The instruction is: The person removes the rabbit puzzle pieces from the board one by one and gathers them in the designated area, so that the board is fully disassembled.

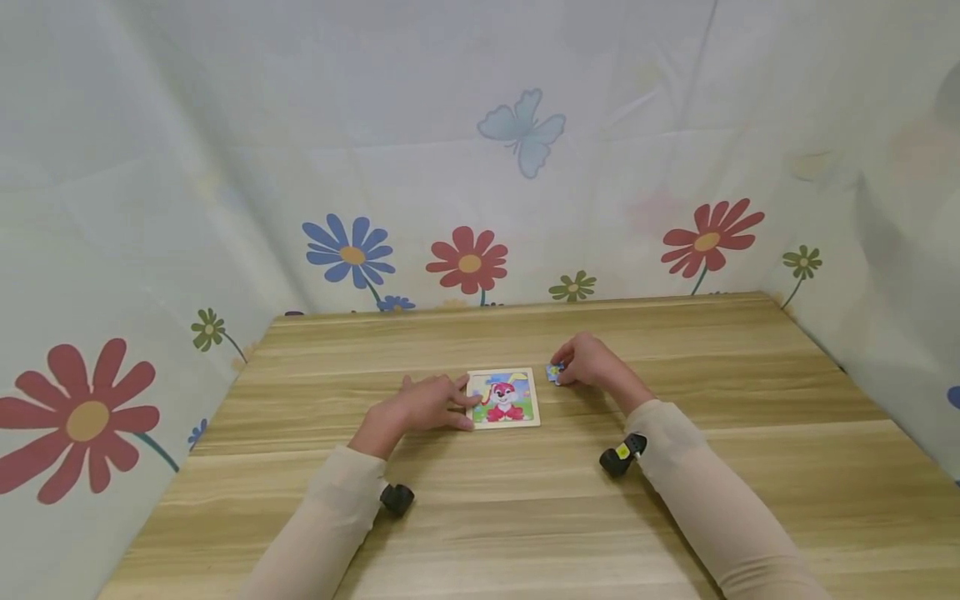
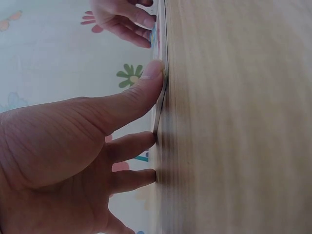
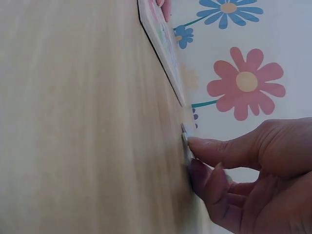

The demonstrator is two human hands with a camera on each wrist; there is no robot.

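In the head view a square wooden puzzle board (image 1: pixel 504 420) lies on the table, showing a red and white rabbit with yellow ears. My left hand (image 1: pixel 431 402) rests at its left side, with spread, fairly straight fingers on the edge and the thumb by the near left corner. The left wrist view shows the thumb (image 2: pixel 146 83) pressing at the board's side. Right of the board, my right hand (image 1: pixel 591 362) pinches a small blue and yellow puzzle piece (image 1: pixel 553 372) between thumb and fingers. In the right wrist view this piece (image 3: pixel 185 136) is edge-on, close over the tabletop, partly hidden by the fingers.
The wood-grain table (image 1: pixel 480 517) stretches around both hands. Behind and beside it hangs a pale curtain (image 1: pixel 420 150) printed with flowers and a butterfly. A black wrist camera (image 1: pixel 397 499) sits on the left sleeve, another black camera (image 1: pixel 617 460) on the right.
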